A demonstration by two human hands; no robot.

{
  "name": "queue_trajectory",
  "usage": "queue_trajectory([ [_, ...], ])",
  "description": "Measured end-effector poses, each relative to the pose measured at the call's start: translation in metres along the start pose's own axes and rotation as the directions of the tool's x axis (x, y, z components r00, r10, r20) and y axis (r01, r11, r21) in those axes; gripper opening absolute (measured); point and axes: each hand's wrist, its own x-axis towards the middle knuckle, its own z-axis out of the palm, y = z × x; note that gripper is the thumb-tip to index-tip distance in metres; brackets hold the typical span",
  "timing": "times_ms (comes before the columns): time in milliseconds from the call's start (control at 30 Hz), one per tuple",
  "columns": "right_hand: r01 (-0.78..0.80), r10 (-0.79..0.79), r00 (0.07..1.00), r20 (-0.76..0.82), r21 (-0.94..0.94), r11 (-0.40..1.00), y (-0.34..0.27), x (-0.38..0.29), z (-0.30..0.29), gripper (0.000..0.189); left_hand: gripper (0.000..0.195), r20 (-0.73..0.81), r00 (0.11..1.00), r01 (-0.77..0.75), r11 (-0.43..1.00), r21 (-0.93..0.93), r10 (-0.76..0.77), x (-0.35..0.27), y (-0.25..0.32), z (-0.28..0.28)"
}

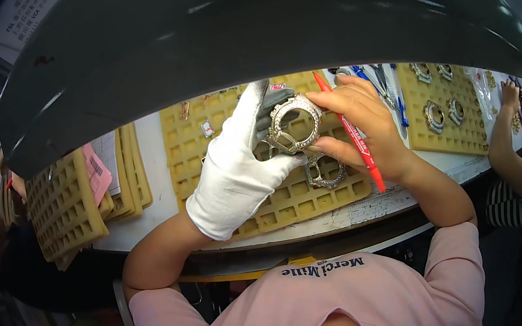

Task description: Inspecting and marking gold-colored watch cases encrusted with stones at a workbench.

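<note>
A silver-coloured watch case (277, 122) set with small stones is held up in front of me. My left hand (236, 166), in a white glove with grey fingertips, grips it from the left. The thumb and a finger of my bare right hand (369, 119) pinch its right edge. A red marker pen (356, 138) also rests in my right hand, slanting across the palm side. Below the hands, another stone-set watch case (334, 179) lies on a yellow compartmented tray (186, 148). Part of a further metal piece (263, 150) shows behind my left thumb, mostly hidden.
Several watch cases (434, 117) sit on a second yellow tray (472, 135) at right. Pliers and tweezers (383, 85) lie between the trays. Stacked trays (62, 209) with papers stand at left. A dark lamp hood (248, 31) covers the upper view. Other people's arms (507, 155) show at right.
</note>
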Motion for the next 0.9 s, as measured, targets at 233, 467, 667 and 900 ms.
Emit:
queue_trajectory([
  [233,0.006,-0.007,1.0,-0.02,-0.035,0.999,-0.001,-0.002,0.001,0.057,0.1,0.024,1.0,0.016,0.999,-0.052,-0.014,0.001,0.006,-0.001],
  [467,0.018,-0.02,0.999,-0.026,-0.066,0.998,-0.002,-0.001,0.001,0.056,0.101,0.043,0.999,0.028,0.999,-0.036,-0.027,0.0,0.007,-0.003],
  [667,-0.084,0.082,0.996,0.041,0.045,0.995,-0.003,0.0,-0.001,0.051,0.076,-0.036,0.999,-0.04,0.999,0.023,0.041,-0.002,-0.001,-0.004],
  [900,-0.284,0.251,0.957,0.145,0.285,0.916,-0.002,-0.005,0.004,0.043,0.064,0.035,0.999,0.006,1.0,0.018,-0.006,0.002,-0.006,-0.009],
])
